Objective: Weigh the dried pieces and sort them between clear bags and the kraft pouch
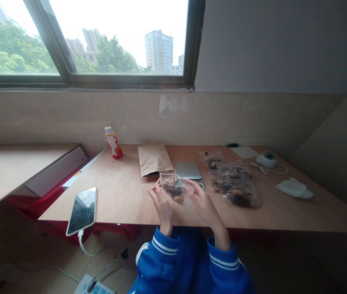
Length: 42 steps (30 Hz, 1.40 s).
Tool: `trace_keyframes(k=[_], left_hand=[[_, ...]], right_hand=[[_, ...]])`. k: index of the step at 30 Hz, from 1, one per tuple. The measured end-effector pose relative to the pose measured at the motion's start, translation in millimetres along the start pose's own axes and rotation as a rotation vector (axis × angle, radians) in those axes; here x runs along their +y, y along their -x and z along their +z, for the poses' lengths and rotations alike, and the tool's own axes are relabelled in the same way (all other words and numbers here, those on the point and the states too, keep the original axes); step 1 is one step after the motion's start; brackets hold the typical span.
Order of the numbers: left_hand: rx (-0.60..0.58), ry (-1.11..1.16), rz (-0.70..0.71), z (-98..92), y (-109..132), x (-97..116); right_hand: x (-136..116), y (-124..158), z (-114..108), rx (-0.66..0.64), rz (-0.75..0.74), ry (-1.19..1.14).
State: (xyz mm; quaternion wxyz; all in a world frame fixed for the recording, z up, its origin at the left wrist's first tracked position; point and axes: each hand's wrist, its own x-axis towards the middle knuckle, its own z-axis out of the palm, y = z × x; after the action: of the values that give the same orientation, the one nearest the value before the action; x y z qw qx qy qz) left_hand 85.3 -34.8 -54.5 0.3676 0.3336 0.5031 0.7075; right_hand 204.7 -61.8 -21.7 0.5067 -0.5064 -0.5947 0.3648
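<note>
- While both hands are raised just over the near edge of the wooden surface [124,192], they hold one clear zip bag [175,188] between them. It has brown and dark bits of food inside, too small to name.
- The left hand [162,204] pinches the bag's left upper edge with its fingertips. The right hand [202,201] grasps the right side, fingers curled along the top. Neither hand is released.
- The bag sits in front of a silver kitchen scale [188,169] and a kraft paper pouch [154,159]. I cannot tell whether its bottom rests on the surface or hangs just above it.
- Several filled bags [234,185] lie flat in a row just to the right.
- Whether the bag's mouth is sealed cannot be told. If it is open, a tilt would likely spill the pieces onto the surface or over the near edge.
- The film looks thin and slick, so a fingertip pinch might slip and drop the bag.
- A smartphone [82,210] lies at the near left corner with its end past the edge and its cable hanging down. A snag on that cable could drag it off.
- A small drink bottle [113,142] stands well apart at the back, in little danger.
</note>
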Motion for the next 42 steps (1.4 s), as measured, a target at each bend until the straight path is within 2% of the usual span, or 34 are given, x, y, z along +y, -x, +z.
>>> trace_keyframes(k=[3,6,9,12,15,17,19,21,26,28,35,42], left_hand=[[-0.072,0.003,0.011,-7.3,-8,5],[-0.250,0.005,0.019,-14.3,-16,4],[-0.407,0.038,-0.015,-16.1,-17,2],[-0.369,0.055,-0.024,-13.2,-11,2],[-0.242,-0.047,-0.022,-9.9,-2,4],[-0.198,-0.131,-0.006,-8.8,4,4],[-0.185,-0.169,0.010,-9.2,6,3],[-0.194,-0.175,0.005,-11.1,4,1],[-0.182,-0.151,0.011,-16.5,-8,-3],[-0.168,-0.134,0.014,-16.2,-11,-3],[-0.223,-0.049,-0.035,-13.6,-7,3],[-0.242,0.026,-0.040,-16.8,-9,-2]], right_hand=[[0,3,-5,0.025,0.006,-0.125],[5,3,-8,0.066,0.045,-0.279],[14,-2,-7,0.166,0.061,-0.362],[22,-8,-2,0.287,0.064,-0.399],[28,-10,5,0.463,0.127,-0.449],[32,-8,9,0.600,0.168,-0.488],[35,-7,11,0.666,0.190,-0.516],[37,-5,10,0.625,0.207,-0.512],[38,-7,4,0.340,0.143,-0.471],[40,-9,4,0.288,0.119,-0.499],[47,-8,1,0.407,0.130,-0.489],[45,-4,-8,0.430,0.146,-0.424]])
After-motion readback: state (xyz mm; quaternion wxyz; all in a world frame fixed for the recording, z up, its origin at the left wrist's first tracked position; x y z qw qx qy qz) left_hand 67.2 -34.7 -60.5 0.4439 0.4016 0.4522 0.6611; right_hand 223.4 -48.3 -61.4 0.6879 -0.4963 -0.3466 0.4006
